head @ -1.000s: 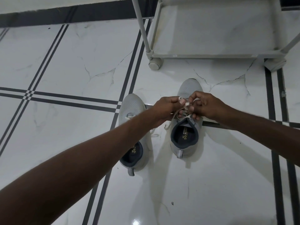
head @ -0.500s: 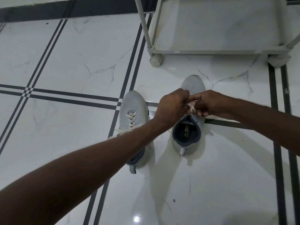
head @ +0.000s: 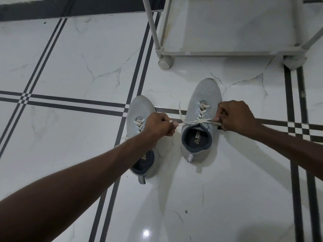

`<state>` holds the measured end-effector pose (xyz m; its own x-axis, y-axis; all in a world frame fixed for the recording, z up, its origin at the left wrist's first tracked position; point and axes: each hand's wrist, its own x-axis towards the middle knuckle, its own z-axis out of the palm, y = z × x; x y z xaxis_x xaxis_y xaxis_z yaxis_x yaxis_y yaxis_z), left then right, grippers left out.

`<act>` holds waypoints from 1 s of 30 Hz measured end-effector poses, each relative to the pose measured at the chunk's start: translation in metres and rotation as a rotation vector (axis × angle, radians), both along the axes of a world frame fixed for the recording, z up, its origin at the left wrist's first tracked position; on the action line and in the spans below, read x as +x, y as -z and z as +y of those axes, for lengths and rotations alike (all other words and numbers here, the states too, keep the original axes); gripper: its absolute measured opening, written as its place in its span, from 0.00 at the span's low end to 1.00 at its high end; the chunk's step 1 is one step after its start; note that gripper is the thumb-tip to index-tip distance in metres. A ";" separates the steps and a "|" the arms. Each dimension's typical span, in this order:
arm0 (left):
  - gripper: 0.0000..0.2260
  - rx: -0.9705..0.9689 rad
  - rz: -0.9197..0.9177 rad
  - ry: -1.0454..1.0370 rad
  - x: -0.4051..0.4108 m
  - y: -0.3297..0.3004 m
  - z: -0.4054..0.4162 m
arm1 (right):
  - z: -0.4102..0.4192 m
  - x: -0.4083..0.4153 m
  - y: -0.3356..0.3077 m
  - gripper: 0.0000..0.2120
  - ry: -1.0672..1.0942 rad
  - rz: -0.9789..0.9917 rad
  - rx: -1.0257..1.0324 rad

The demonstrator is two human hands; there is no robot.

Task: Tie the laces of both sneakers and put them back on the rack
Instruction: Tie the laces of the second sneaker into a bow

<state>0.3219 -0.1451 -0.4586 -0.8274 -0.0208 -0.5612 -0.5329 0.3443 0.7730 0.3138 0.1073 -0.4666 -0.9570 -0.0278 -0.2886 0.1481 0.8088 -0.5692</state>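
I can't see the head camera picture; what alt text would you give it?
Two bare hands, left hand and right hand, pull the white laces of the right-side grey sneaker apart sideways. The other grey sneaker sits beside it on the white tiled floor, before a wheeled rack.

This is looking like a home, likely an entry or hall. A glossy white marble-look floor (head: 66,55) with crossing black inlay stripes (head: 73,102) is filling the view and reflecting a ceiling light at 6 o'clock. A dark border band (head: 70,9) is running along 11 o'clock. A pale rack (head: 218,53) on casters is standing at 1 o'clock, and two grey sneakers (head: 206,95) are sitting on the floor at the centre.
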 end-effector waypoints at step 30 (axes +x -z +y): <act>0.12 -0.753 0.581 1.130 -0.009 -0.001 -0.006 | 0.029 -0.046 0.016 0.20 -0.523 -0.331 -0.062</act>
<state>0.3132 -0.1509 -0.4574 -0.7030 0.6435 -0.3028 0.5997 0.7653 0.2338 0.2679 0.1362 -0.4830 -0.6724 -0.4948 -0.5505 -0.0821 0.7890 -0.6089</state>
